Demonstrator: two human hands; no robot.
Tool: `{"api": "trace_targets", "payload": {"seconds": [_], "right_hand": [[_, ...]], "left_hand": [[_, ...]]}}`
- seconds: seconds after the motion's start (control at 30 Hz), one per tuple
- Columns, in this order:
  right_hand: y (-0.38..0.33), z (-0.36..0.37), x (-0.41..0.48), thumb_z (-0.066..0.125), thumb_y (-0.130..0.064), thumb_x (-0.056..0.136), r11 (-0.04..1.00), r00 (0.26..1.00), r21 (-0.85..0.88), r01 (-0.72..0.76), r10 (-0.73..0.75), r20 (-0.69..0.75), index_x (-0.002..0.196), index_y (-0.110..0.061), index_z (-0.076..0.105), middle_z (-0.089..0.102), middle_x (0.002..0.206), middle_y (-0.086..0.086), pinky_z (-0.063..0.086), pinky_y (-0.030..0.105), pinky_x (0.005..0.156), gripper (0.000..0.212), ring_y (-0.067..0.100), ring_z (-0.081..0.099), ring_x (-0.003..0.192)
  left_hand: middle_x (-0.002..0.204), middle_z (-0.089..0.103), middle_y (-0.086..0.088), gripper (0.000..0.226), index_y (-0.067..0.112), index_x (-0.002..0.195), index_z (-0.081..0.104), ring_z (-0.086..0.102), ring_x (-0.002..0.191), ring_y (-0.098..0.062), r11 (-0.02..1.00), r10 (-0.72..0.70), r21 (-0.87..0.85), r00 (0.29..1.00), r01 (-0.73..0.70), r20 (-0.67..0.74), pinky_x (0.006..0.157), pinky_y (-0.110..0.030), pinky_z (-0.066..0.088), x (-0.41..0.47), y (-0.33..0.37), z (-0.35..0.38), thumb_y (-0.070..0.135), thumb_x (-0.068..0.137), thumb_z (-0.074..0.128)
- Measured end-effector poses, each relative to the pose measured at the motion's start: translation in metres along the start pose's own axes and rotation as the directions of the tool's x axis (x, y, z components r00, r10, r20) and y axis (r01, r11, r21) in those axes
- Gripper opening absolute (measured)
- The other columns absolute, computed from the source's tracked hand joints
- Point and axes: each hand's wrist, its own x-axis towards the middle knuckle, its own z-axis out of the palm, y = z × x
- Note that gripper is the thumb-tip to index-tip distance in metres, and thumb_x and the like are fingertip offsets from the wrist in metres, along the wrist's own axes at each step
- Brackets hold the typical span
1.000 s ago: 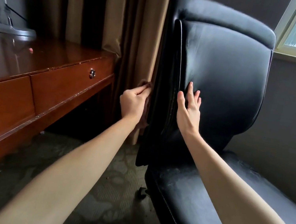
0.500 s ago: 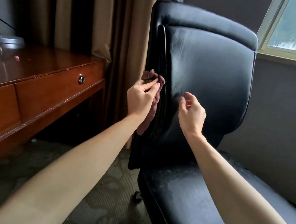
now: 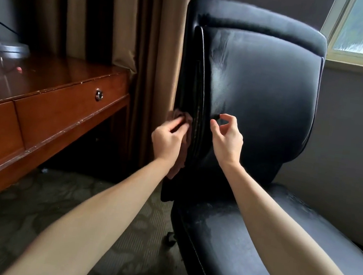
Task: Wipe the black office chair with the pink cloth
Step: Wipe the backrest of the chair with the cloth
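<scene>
Pink cloth (image 3: 179, 119) is bunched in our left hand (image 3: 167, 140), whose fingers curl round it and press it to the left side edge of the chair (image 3: 265, 91), about halfway up its back. A tail of the cloth hangs below the wrist. Our right hand (image 3: 227, 141) hovers just across that edge, at the front of the back, with its fingers loosely curled round nothing. Whether the forefinger touches the leather we cannot tell. The 2 hands are apart, 1 on either side of the piped seam, with the cloth wholly on the left.

We judge the job to be partway through, with the wipe now on this side edge. Pale streaks show on the front of the back and along the seat (image 3: 275, 257), but we cannot say whether they are damp trails or dust. The top roll and far side probably remain to be wiped.
</scene>
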Motion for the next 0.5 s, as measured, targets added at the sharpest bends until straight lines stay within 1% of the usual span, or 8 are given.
{"api": "trace_targets", "payload": {"seconds": [0.07, 0.13, 0.23, 0.3, 0.43, 0.5], "right_hand": [[0.002, 0.000, 0.001, 0.062, -0.040, 0.092, 1.000, 1.000, 0.004, 0.002, -0.002, 0.012, 0.121, -0.022, 0.057, 0.065, 0.080, -0.004, 0.052, 0.038, 0.086, 0.035, 0.020, 0.067, 0.078], [0.005, 0.000, 0.002, 0.061, -0.041, 0.091, 1.000, 1.000, 0.010, 0.007, -0.007, 0.016, 0.121, -0.023, 0.056, 0.064, 0.078, -0.003, 0.053, 0.041, 0.084, 0.036, 0.021, 0.068, 0.074], [0.007, 0.002, 0.002, 0.061, -0.040, 0.092, 1.000, 1.000, 0.013, 0.014, -0.014, 0.025, 0.122, -0.021, 0.057, 0.062, 0.074, -0.005, 0.053, 0.041, 0.085, 0.036, 0.020, 0.067, 0.072], [0.008, 0.004, 0.001, 0.061, -0.040, 0.093, 1.000, 1.000, 0.018, 0.016, -0.017, 0.026, 0.123, -0.020, 0.058, 0.061, 0.074, -0.005, 0.053, 0.040, 0.085, 0.036, 0.021, 0.067, 0.071], [0.008, 0.005, 0.002, 0.060, -0.039, 0.093, 1.000, 1.000, 0.019, 0.018, -0.019, 0.025, 0.122, -0.020, 0.059, 0.062, 0.074, -0.004, 0.052, 0.038, 0.084, 0.034, 0.021, 0.066, 0.070], [0.008, 0.004, 0.004, 0.060, -0.039, 0.093, 1.000, 0.999, 0.013, 0.018, -0.019, 0.028, 0.120, -0.020, 0.060, 0.063, 0.074, -0.004, 0.052, 0.038, 0.084, 0.033, 0.021, 0.066, 0.070]], "left_hand": [[0.113, 0.074, -0.001, 0.031, 0.012, 0.115, 0.074, 0.066, 0.109, -0.007, 0.999, 0.028, -0.035, 1.000, -0.028, -0.005, 0.101, -0.021, 0.046, 0.017, 0.017, 0.007, 0.019, 0.085, 0.075], [0.109, 0.074, 0.001, 0.027, 0.014, 0.110, 0.076, 0.066, 0.108, -0.009, 0.997, 0.071, -0.022, 0.997, -0.071, 0.003, 0.100, -0.021, 0.046, 0.027, 0.024, 0.012, 0.019, 0.084, 0.075], [0.095, 0.072, 0.005, 0.018, 0.011, 0.101, 0.079, 0.067, 0.099, -0.011, 0.997, 0.073, 0.016, 0.997, -0.073, 0.005, 0.090, -0.013, 0.045, 0.024, 0.013, 0.012, 0.017, 0.084, 0.076], [0.087, 0.071, 0.007, 0.016, 0.009, 0.098, 0.080, 0.069, 0.093, -0.012, 0.999, 0.035, 0.026, 0.999, -0.035, 0.015, 0.084, -0.013, 0.045, 0.015, -0.003, 0.008, 0.016, 0.084, 0.076], [0.090, 0.076, 0.005, 0.016, 0.010, 0.097, 0.080, 0.071, 0.095, -0.012, 0.999, -0.041, 0.018, 0.998, 0.040, 0.057, 0.089, -0.021, 0.050, -0.003, -0.031, -0.001, 0.014, 0.082, 0.077], [0.090, 0.075, 0.009, 0.017, 0.013, 0.099, 0.080, 0.070, 0.096, -0.008, 0.999, -0.037, 0.017, 0.998, 0.036, 0.056, 0.091, -0.022, 0.050, -0.001, -0.027, -0.001, 0.015, 0.083, 0.076]]}}
